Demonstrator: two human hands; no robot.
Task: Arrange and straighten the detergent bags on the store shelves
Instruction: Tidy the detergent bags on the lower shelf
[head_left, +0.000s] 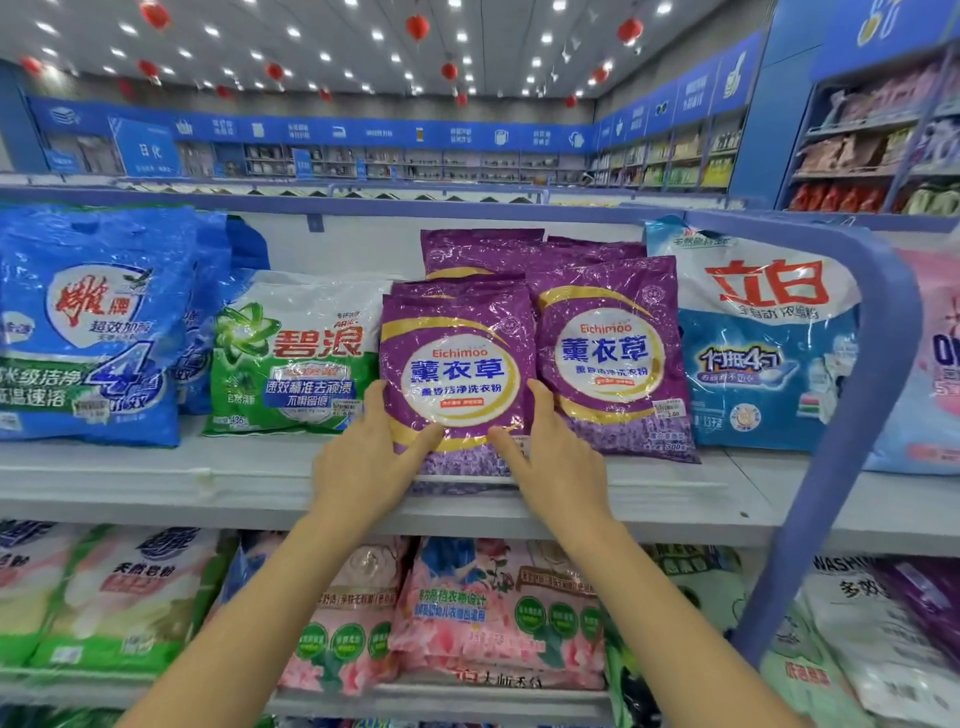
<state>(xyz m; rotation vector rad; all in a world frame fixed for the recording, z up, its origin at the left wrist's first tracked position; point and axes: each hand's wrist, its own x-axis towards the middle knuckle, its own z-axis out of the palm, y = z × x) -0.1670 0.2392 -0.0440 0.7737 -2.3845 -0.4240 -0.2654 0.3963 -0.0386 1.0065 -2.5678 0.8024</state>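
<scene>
Purple bag (457, 364): left hand (363, 467), right hand (563, 467)

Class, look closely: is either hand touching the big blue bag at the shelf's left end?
No, the left hand and right hand both rest on the front purple bag, well away from the blue bag.
</scene>
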